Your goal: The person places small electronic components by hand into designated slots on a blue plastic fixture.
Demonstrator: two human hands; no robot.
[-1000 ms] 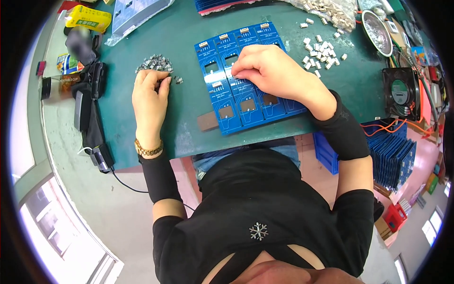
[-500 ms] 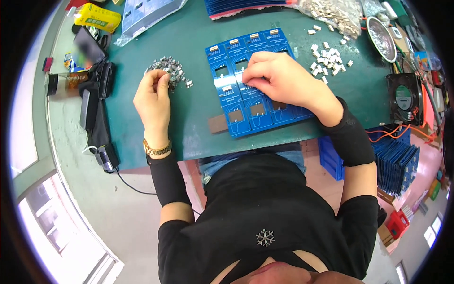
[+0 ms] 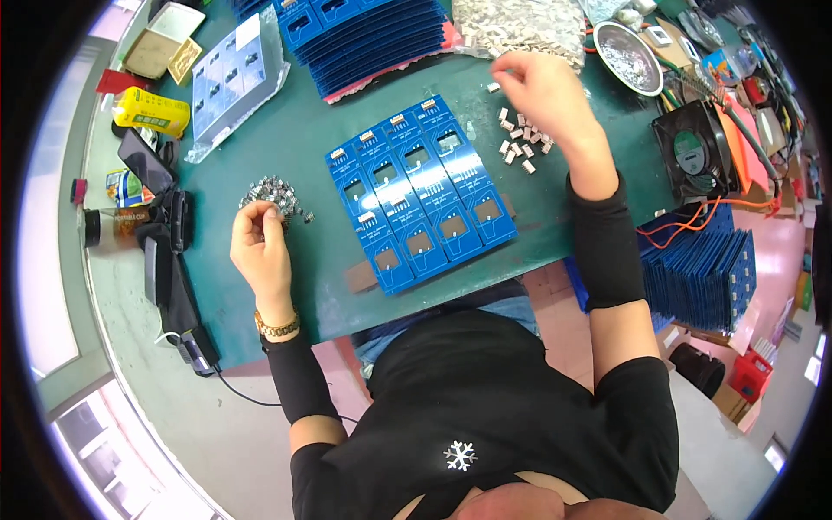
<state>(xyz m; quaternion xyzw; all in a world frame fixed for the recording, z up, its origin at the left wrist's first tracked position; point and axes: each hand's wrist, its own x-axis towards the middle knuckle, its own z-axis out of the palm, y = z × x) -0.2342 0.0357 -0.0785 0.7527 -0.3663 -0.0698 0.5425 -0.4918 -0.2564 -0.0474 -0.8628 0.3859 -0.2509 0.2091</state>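
Note:
My left hand rests at the near edge of a pile of small silvery metal parts, thumb and fingertips pinched together. Whatever lies between those fingertips is too small to make out. Beyond the right side of the blue circuit board panel, my right hand is raised with curled fingers and thumb close together. One small white connector lies just by its thumb tip; any part inside the pinch is hidden. Several loose white connectors are scattered below that hand. The panel carries white connectors and rectangular cut-outs.
Stacked blue panels stand at the back, beside a bag of white connectors. A metal bowl and black fan are at right. Wrapped boards and a phone lie left. More panels stand below the table's right edge.
My right hand has left the circuit board panel and moved right and away, to the loose white connectors. My left hand stays by the metal parts. The whole view has shifted.

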